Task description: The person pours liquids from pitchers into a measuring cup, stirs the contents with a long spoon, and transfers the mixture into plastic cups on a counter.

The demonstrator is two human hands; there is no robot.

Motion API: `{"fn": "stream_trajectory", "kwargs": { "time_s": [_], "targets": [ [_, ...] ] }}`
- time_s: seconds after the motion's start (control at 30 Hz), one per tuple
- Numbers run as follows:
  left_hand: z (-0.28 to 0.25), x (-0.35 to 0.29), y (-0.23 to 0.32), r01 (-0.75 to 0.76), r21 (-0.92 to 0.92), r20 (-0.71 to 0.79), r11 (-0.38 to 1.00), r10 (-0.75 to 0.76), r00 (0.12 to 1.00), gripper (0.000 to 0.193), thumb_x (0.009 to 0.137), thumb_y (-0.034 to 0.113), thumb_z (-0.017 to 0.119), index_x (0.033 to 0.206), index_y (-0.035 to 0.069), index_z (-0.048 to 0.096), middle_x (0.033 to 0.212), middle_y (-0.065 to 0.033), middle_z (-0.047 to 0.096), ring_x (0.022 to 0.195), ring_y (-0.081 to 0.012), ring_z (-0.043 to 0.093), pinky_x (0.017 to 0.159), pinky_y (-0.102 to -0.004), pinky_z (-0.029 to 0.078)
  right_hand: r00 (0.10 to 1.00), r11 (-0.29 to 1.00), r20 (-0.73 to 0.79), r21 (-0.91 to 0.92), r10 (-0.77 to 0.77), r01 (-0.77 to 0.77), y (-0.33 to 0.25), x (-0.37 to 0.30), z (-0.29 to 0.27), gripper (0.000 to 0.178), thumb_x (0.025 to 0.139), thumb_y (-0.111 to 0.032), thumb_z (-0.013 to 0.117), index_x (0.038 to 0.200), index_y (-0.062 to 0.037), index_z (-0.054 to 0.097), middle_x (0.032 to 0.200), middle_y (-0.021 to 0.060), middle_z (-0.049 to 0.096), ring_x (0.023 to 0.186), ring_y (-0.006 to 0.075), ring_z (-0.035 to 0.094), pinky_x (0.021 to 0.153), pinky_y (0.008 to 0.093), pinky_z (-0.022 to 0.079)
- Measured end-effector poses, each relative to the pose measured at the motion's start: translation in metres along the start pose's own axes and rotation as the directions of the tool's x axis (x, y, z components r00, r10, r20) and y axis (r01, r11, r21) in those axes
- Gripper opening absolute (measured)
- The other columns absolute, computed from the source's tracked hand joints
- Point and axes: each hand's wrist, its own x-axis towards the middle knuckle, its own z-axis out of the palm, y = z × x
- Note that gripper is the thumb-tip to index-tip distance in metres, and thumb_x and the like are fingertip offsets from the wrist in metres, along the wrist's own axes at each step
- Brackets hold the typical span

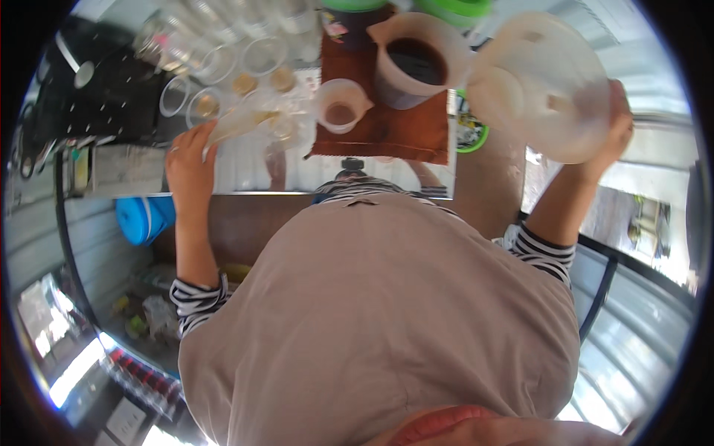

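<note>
My right hand (616,130) grips a large translucent white plastic jug (554,89), raised and tipped over at the right of the table. On the left, my left hand (192,160) is closed on a pale, see-through long piece (239,125); its exact kind is blurred. The piece reaches over clear plastic cups (204,108), some with brownish contents at the bottom. Between my hands a small measuring jug (341,111) with a little brown liquid stands on a brown cloth (383,137). Behind it stands a larger spouted jug (424,56) of dark liquid.
Several stacks of clear cups (216,18) lie at the back left, beside a black surface (104,89). Green-lidded containers (455,9) stand at the back. A green-rimmed bin (472,130) sits past the table's right edge. A blue container (140,221) is below left.
</note>
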Motion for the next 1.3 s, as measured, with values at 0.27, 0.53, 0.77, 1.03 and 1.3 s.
{"fn": "stream_trajectory", "kwargs": {
  "time_s": [0.27, 0.53, 0.77, 1.03, 1.3],
  "targets": [
    [-0.006, 0.034, 0.012, -0.243, 0.301, 0.056, 0.922, 0.238, 0.97, 0.035, 0.078, 0.006, 0.059, 0.111, 0.017, 0.062, 0.107, 0.0011, 0.062, 0.105, -0.0189, 0.055, 0.091, -0.0361, 0.038, 0.991, 0.949, 0.116, 0.299, 0.07, -0.103, -0.039, -0.013, 0.019, 0.034, 0.087, -0.014, 0.055, 0.057, -0.0007, 0.046, 0.056, -0.0039, 0.039, 0.053, 0.0045, 0.031, 0.048, 0.0224, 0.021],
    [0.007, 0.037, 0.004, -0.252, 0.248, 0.008, 0.935, 0.258, 0.966, 0.032, 0.078, 0.006, 0.055, 0.108, 0.015, 0.063, 0.103, 0.0016, 0.062, 0.105, -0.0189, 0.055, 0.09, -0.0363, 0.038, 0.988, 0.948, 0.135, 0.298, 0.08, -0.117, -0.049, -0.018, 0.026, 0.034, 0.087, -0.015, 0.051, 0.057, -0.0031, 0.044, 0.055, -0.0018, 0.038, 0.051, 0.0054, 0.034, 0.046, 0.0212, 0.023],
    [0.01, 0.012, 0.003, 0.007, -0.01, -0.071, 1.0, -0.008, 0.997, 0.042, 0.073, 0.004, 0.066, 0.113, 0.017, 0.061, 0.108, -0.0019, 0.061, 0.104, -0.0253, 0.055, 0.089, -0.0393, 0.041, 0.934, 0.943, 0.281, 0.185, 0.22, -0.277, -0.039, -0.005, 0.015, 0.033, 0.086, -0.018, 0.042, 0.072, 0.0068, 0.058, 0.07, 0.012, 0.059, 0.059, 0.0176, 0.056, 0.054, 0.0278, 0.047],
    [0.036, -0.016, 0.008, 0.205, -0.739, -0.109, 0.641, -0.414, 0.904, 0.044, 0.077, 0.0, 0.07, 0.118, 0.005, 0.054, 0.11, -0.0084, 0.061, 0.098, -0.0191, 0.058, 0.083, -0.0331, 0.045, 0.988, 0.979, 0.114, 0.158, 0.108, -0.125, -0.078, 0.007, 0.064, 0.028, 0.087, -0.016, 0.056, 0.066, 0.0022, 0.057, 0.06, 0.0007, 0.053, 0.054, 0.0067, 0.045, 0.049, 0.0221, 0.035],
    [0.027, 0.008, 0.075, 0.035, -0.995, 0.0, 0.089, -0.363, 0.932, 0.046, 0.077, -0.004, 0.07, 0.119, 0.001, 0.051, 0.107, -0.0057, 0.061, 0.098, -0.0151, 0.058, 0.086, -0.0294, 0.046, 0.955, 0.976, 0.277, 0.212, -0.106, 0.046, -0.122, 0.044, 0.111, 0.024, 0.082, -0.013, 0.069, 0.065, 0.0009, 0.058, 0.059, -0.0042, 0.049, 0.055, 0.0036, 0.04, 0.05, 0.0202, 0.031]
  ]
}}
